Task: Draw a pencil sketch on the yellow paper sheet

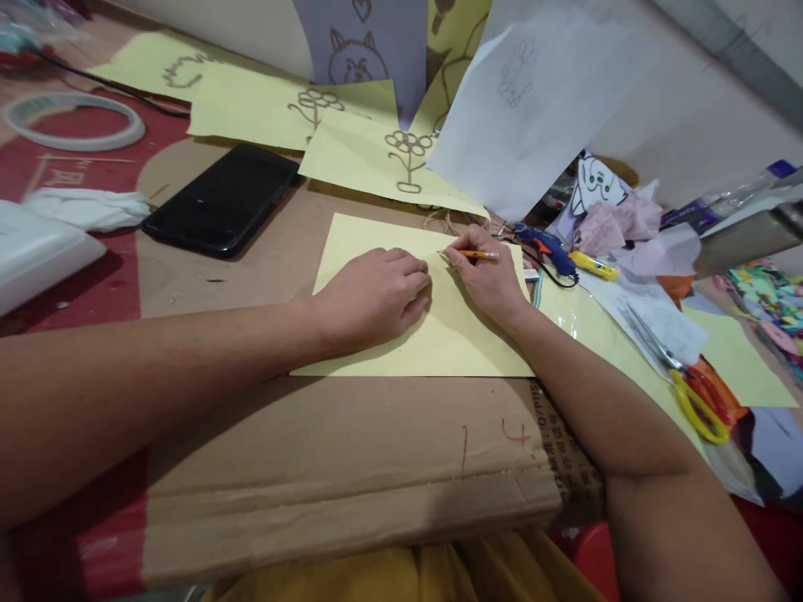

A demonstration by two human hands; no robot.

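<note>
A sheet of yellow paper (370, 355) lies on the cardboard in front of me. My left hand (373, 297) rests palm down on its left half, fingers stretched out and slightly curled at the tips. Between the fingers of my right hand (493, 280) is a short orange pencil (478, 254), its point touching the upper part of the sheet. Any marks under the pencil point are too faint to make out. Just beyond the sheet, another yellow paper (351, 167) carries a drawn flower in a pot.
A black phone (222, 201) and a roll of tape (38, 121) lie to the left. White paper (539, 109) with a faint sketch leans at the back. To the right are a blue glue gun (545, 247), a yellow cutter (594, 266), scissors (699, 405) and paper scraps.
</note>
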